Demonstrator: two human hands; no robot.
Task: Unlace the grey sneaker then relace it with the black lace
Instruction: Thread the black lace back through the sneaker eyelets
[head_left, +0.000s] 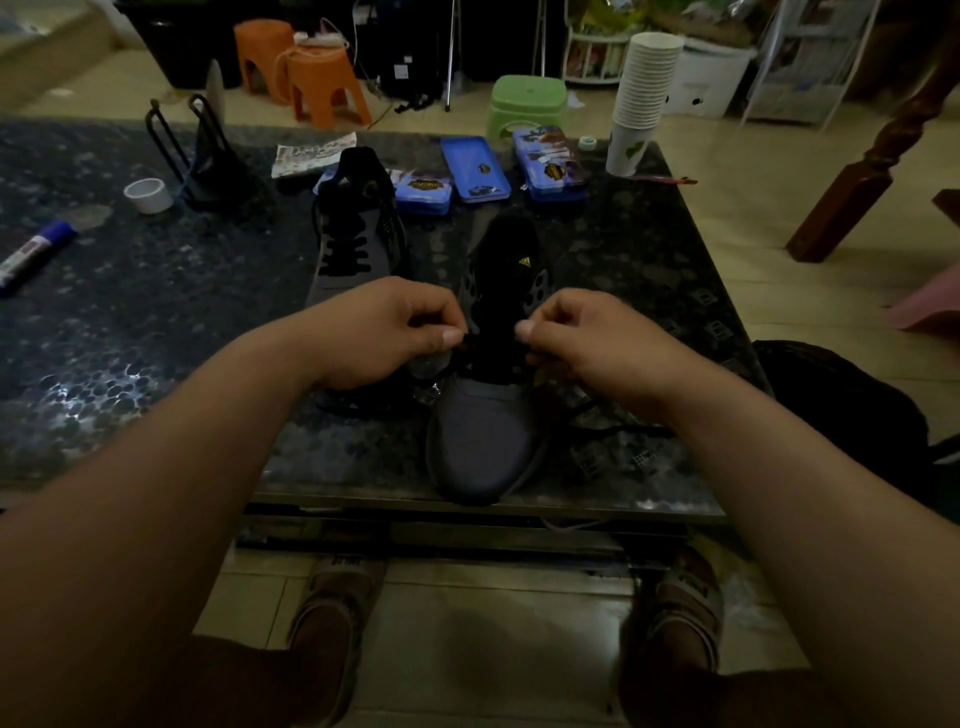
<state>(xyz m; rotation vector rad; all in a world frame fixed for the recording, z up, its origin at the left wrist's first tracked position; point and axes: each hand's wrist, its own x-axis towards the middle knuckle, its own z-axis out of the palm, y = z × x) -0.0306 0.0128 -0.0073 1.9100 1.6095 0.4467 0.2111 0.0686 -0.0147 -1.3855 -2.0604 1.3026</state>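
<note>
A grey sneaker (483, 431) lies on the dark table (156, 322), its toe at the front edge and its black tongue pointing away. My left hand (384, 332) pinches the black lace (608, 428) at the sneaker's left eyelets. On the opposite side my right hand (582, 338) pinches the lace at the right eyelets. A loose stretch of lace trails on the table to the right of the shoe. The lowest eyelets are hidden between my fingers.
A second, laced grey sneaker (358, 234) lies behind my left hand. Blue tins (475, 169) and a stack of paper cups (644, 98) stand at the back. A marker (31, 254) and a tape roll (148, 195) lie at the left.
</note>
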